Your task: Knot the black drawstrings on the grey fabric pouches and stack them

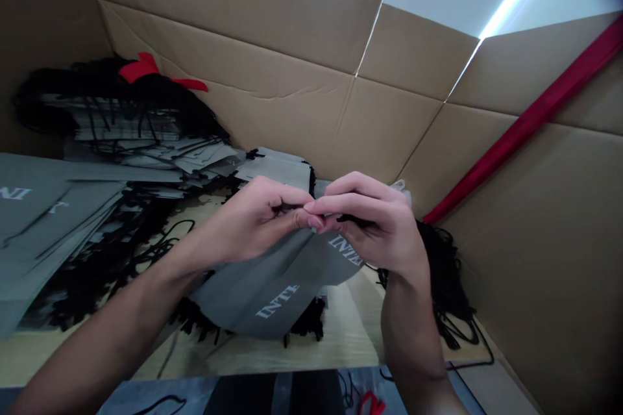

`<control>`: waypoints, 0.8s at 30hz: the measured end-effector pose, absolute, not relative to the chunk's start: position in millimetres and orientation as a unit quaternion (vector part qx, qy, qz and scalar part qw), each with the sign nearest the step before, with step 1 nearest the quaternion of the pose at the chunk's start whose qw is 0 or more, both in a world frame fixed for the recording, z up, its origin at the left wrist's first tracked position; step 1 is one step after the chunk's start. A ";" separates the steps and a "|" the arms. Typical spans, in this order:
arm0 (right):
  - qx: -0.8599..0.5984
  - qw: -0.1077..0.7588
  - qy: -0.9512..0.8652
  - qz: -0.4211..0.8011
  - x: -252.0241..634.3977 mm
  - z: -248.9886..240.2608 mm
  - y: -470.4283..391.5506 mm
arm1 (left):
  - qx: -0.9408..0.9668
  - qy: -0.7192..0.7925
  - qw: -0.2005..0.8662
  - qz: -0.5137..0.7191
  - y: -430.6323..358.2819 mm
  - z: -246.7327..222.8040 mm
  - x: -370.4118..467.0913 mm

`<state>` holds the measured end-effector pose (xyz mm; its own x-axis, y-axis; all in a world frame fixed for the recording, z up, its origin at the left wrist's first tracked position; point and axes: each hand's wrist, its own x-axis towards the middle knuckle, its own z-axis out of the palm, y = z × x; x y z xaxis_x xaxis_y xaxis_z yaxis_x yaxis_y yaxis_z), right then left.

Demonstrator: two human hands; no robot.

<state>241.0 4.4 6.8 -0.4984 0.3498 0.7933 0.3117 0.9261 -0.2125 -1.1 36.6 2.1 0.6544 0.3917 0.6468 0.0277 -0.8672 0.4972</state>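
Observation:
My left hand (253,223) and my right hand (377,220) meet above the table, thumbs and fingertips pinched together. Between them hangs a grey bag (318,262) with white lettering, its upper edge hidden in my fingers. A dark bit, possibly black cord, shows under the fingers of my right hand; the exact spot pinched is too small to make out. Below lies another grey bag (243,304) with the same kind of lettering, black cord ends sticking out under it.
Stacked grey bags (73,201) with black cords fill the left side. Behind them is a heap (126,123) with a red strip (141,69) on top. Black cords (440,272) lie at right. Cardboard walls (292,32) surround the wooden table (355,330); a red band (525,119) crosses the right wall.

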 end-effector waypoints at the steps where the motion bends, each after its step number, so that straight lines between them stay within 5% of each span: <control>1: -0.197 0.465 -0.863 0.018 240.5 6.7 4.0 | 0.877 0.123 0.249 0.392 36.2 3.6 -1.0; 10: -0.224 0.459 -0.859 0.034 240.1 6.2 -0.2 | 0.891 0.113 0.218 0.382 31.6 3.4 -4.9; 20: -0.109 0.508 -0.787 0.332 228.9 -7.5 5.4 | 0.857 0.019 0.339 0.389 17.7 13.4 -5.7; 24: -0.130 0.521 -0.773 0.337 228.5 -4.3 5.1 | 0.854 0.058 0.322 0.404 17.8 15.6 -8.9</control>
